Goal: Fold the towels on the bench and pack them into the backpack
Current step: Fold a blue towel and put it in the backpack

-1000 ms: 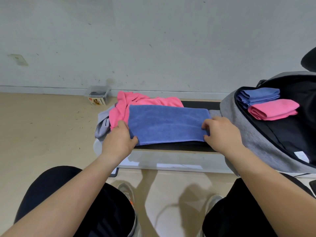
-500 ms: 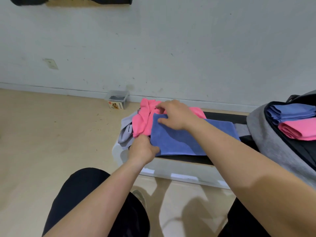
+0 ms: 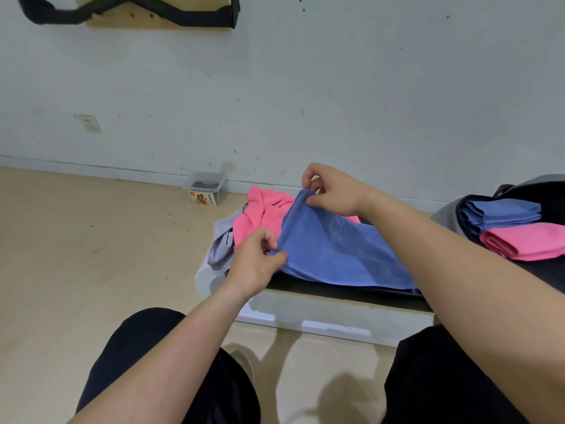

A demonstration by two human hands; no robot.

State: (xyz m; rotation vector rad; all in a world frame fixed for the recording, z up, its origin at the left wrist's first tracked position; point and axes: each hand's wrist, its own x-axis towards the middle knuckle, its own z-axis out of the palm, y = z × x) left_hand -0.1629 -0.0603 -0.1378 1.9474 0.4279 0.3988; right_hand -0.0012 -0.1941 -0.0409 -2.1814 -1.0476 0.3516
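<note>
Pinching the blue towel's (image 3: 333, 249) near corner, the left hand (image 3: 255, 264) lifts it off the bench (image 3: 321, 307); farther back, the right hand (image 3: 331, 191) pinches its far corner. Beyond lie a pink towel (image 3: 260, 215) and the backpack (image 3: 449, 215) holding 2 folded towels.

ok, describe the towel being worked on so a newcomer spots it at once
Find the low bench by the wall, left of the open backpack. On it lies a blue towel, its left end pinched up by the left hand and right hand. The pink towel and grey towel beside it are crumpled.
</note>
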